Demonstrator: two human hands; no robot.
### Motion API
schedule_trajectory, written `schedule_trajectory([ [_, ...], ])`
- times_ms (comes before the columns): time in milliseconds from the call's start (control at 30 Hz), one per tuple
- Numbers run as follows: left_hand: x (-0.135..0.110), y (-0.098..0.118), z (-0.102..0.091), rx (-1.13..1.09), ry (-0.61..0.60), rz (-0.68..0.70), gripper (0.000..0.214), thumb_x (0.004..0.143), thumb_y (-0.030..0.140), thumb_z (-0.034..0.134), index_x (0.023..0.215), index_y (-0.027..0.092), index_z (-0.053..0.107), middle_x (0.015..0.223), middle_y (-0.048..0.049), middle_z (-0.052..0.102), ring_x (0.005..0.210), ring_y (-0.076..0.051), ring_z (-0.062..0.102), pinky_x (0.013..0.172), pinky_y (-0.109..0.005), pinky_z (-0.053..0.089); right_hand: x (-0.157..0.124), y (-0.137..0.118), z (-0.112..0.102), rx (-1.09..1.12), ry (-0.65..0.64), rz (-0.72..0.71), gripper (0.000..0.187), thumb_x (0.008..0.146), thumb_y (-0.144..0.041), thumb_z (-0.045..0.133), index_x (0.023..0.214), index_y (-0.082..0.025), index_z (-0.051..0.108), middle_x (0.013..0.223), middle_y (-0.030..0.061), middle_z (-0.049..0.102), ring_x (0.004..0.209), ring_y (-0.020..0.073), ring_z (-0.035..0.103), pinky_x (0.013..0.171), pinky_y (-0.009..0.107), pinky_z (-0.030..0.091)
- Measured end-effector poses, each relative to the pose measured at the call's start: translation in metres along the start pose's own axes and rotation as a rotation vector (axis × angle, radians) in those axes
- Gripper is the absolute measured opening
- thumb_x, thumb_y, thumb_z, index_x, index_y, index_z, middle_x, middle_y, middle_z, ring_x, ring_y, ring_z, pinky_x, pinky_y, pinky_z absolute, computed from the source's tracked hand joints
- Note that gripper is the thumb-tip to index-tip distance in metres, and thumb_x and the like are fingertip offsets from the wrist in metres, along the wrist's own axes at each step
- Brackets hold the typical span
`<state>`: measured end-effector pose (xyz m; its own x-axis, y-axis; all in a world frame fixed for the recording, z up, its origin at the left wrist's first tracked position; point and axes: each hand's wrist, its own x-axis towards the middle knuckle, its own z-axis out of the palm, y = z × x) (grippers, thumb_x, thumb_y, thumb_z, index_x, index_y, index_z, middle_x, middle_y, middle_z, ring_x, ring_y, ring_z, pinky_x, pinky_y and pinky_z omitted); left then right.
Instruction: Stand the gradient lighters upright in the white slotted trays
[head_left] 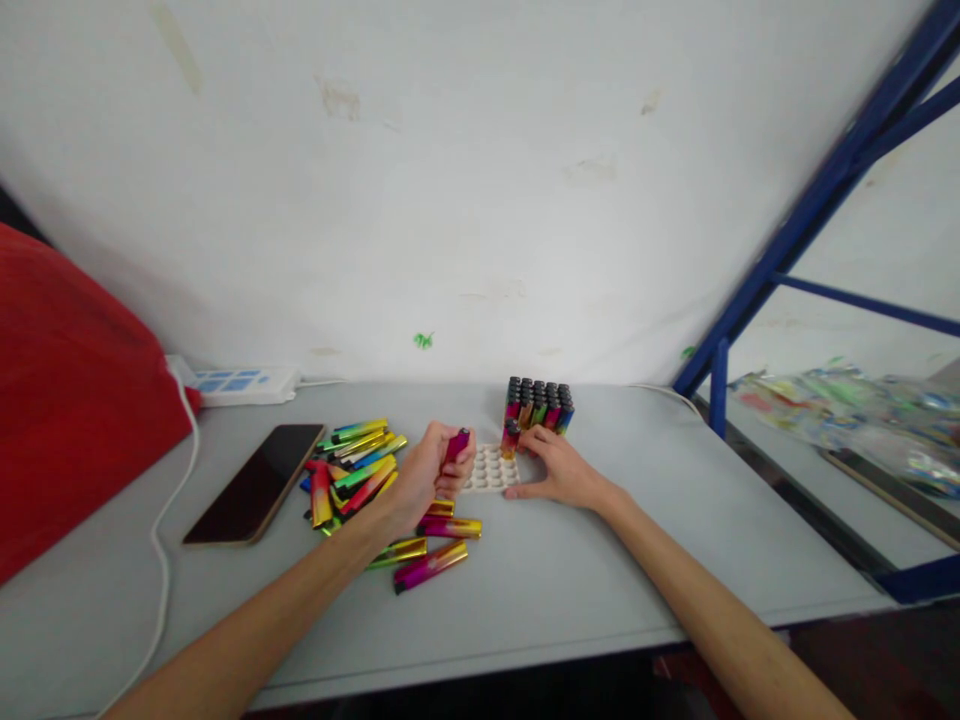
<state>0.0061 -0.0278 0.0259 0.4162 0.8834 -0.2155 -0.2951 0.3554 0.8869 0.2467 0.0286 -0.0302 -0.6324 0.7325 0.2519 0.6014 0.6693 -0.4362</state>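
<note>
My left hand (442,465) is closed around a purple lighter (457,445), which it holds upright over the left end of a white tray with round holes (495,470). At the tray's far right corner, one purple-and-orange lighter (510,440) stands upright. My right hand (555,468) grips the tray's right edge, thumb at the near corner and fingers by the standing lighter. Behind it is a block of upright lighters (538,402) with black tops. Many loose shiny lighters (364,480) lie heaped left of and below my left hand, partly hidden by my forearm.
A dark-screened phone (255,485) lies left of the heap. Behind it, a white power strip (244,385) with a cable sits by the wall. A red bag or cover (75,400) stands at far left. At right is a blue metal frame (718,385), with clear plastic packages (855,420) beyond.
</note>
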Motion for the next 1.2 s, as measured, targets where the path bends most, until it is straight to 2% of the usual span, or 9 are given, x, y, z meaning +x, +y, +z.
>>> schedule_trajectory([
  [167, 0.004, -0.002, -0.001, 0.051, 0.081, 0.030, 0.032, 0.086, 0.042, 0.039, 0.063, 0.019, 0.042, 0.057, 0.0065, 0.020, 0.046, -0.008, 0.013, 0.041, -0.019, 0.015, 0.000, 0.000, 0.000, 0.000, -0.004, 0.008, 0.075, 0.070, -0.067, 0.081, 0.122, -0.016, 0.062, 0.112, 0.0099, 0.058, 0.102, 0.0252, 0.058, 0.093, 0.039, 0.049],
  [400, 0.001, 0.001, 0.001, 0.043, 0.030, 0.061, 0.030, 0.082, 0.039, 0.038, 0.059, 0.020, 0.039, 0.057, 0.0058, 0.020, 0.047, -0.009, 0.015, 0.042, -0.020, 0.017, 0.000, -0.002, -0.001, 0.003, -0.010, 0.017, 0.078, 0.069, -0.067, 0.081, 0.124, -0.015, 0.062, 0.112, 0.0101, 0.058, 0.102, 0.0254, 0.058, 0.094, 0.040, 0.048],
  [567, 0.000, 0.000, 0.003, 0.040, 0.043, 0.038, 0.024, 0.078, 0.034, 0.038, 0.059, 0.020, 0.037, 0.057, 0.0058, 0.019, 0.046, -0.009, 0.014, 0.042, -0.021, 0.015, 0.000, -0.001, 0.000, 0.004, 0.002, 0.005, 0.079, 0.070, -0.067, 0.081, 0.126, -0.015, 0.062, 0.113, 0.0105, 0.058, 0.102, 0.0255, 0.058, 0.095, 0.040, 0.048],
  [733, 0.000, -0.003, 0.004, 0.052, 0.066, 0.062, 0.031, 0.087, 0.042, 0.042, 0.066, 0.019, 0.044, 0.055, 0.0066, 0.023, 0.045, -0.008, 0.018, 0.042, -0.020, 0.016, 0.000, -0.001, 0.001, 0.007, 0.014, 0.004, 0.078, 0.068, -0.067, 0.082, 0.123, -0.015, 0.063, 0.111, 0.0102, 0.059, 0.101, 0.0253, 0.059, 0.093, 0.040, 0.049],
  [833, 0.001, -0.005, 0.005, 0.102, 0.045, 0.167, 0.033, 0.090, 0.051, 0.048, 0.081, 0.019, 0.051, 0.055, 0.0063, 0.035, 0.044, -0.008, 0.026, 0.042, -0.019, 0.022, 0.001, -0.002, 0.001, 0.014, 0.029, -0.011, 0.076, 0.068, -0.066, 0.083, 0.122, -0.016, 0.063, 0.110, 0.0094, 0.059, 0.099, 0.0248, 0.059, 0.090, 0.038, 0.049],
  [967, 0.002, -0.007, 0.006, 0.279, 0.111, 0.303, 0.024, 0.090, 0.045, 0.057, 0.090, 0.022, 0.051, 0.064, 0.0031, 0.057, 0.049, -0.012, 0.045, 0.046, -0.022, 0.036, 0.003, -0.004, 0.005, 0.014, 0.055, -0.026, 0.076, 0.066, -0.068, 0.083, 0.119, -0.017, 0.064, 0.108, 0.0080, 0.060, 0.096, 0.0239, 0.059, 0.086, 0.036, 0.049],
  [1067, 0.005, -0.007, 0.008, 0.476, 0.184, 0.405, 0.022, 0.091, 0.042, 0.062, 0.090, 0.020, 0.061, 0.081, -0.0015, 0.065, 0.066, -0.014, 0.058, 0.063, -0.025, 0.048, 0.004, -0.007, 0.008, -0.002, 0.065, -0.015, 0.077, 0.064, -0.071, 0.083, 0.116, -0.017, 0.065, 0.106, 0.0083, 0.060, 0.095, 0.0243, 0.059, 0.086, 0.037, 0.048],
  [1200, 0.011, -0.009, 0.006, 0.619, 0.206, 0.516, 0.020, 0.088, 0.036, 0.069, 0.097, 0.019, 0.073, 0.101, -0.0067, 0.069, 0.089, -0.019, 0.064, 0.081, -0.028, 0.051, 0.005, -0.009, 0.009, -0.008, 0.065, -0.022, 0.078, 0.064, -0.069, 0.083, 0.119, -0.017, 0.064, 0.108, 0.0088, 0.060, 0.096, 0.0246, 0.059, 0.087, 0.038, 0.048],
])
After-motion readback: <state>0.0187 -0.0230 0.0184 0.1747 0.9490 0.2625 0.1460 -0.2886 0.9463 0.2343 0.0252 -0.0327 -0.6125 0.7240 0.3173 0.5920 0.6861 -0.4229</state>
